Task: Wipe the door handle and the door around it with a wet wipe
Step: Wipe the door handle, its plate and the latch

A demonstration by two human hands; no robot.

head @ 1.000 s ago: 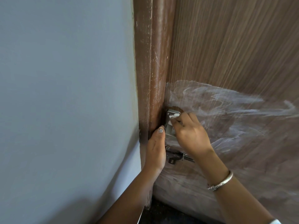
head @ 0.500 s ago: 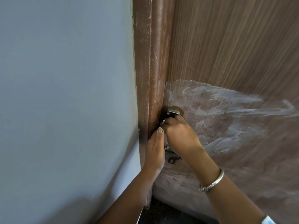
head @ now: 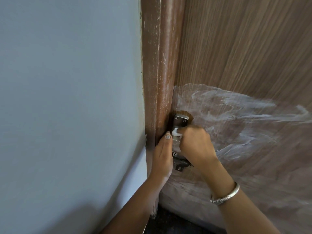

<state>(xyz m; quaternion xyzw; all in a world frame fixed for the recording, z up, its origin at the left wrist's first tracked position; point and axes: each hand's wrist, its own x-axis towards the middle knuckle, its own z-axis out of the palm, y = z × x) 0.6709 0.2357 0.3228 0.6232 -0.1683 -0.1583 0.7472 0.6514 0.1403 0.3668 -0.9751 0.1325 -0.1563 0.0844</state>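
A silver metal door handle (head: 181, 120) with two screws in its top plate is fixed at the left edge of the brown wood-grain door (head: 244, 48). My right hand (head: 195, 146) is shut on a small white wet wipe (head: 176, 132) and presses it against the handle just below the top plate. My left hand (head: 163, 156) rests flat on the brown door frame (head: 158, 65), fingers together, fingertip beside the handle. Whitish wet smears (head: 236, 115) cover the door to the right of the handle.
A pale grey-blue wall (head: 67, 98) fills the left half of the view. Below the handle a dark metal latch (head: 181, 163) sticks out, partly hidden by my right wrist. A silver bangle (head: 226, 196) circles my right wrist. Dark floor shows at the bottom.
My right hand with the wipe slid left and down over the handle, covering it, then shifted slightly right, uncovering the top plate and showing the wipe again. My left hand stayed on the frame.
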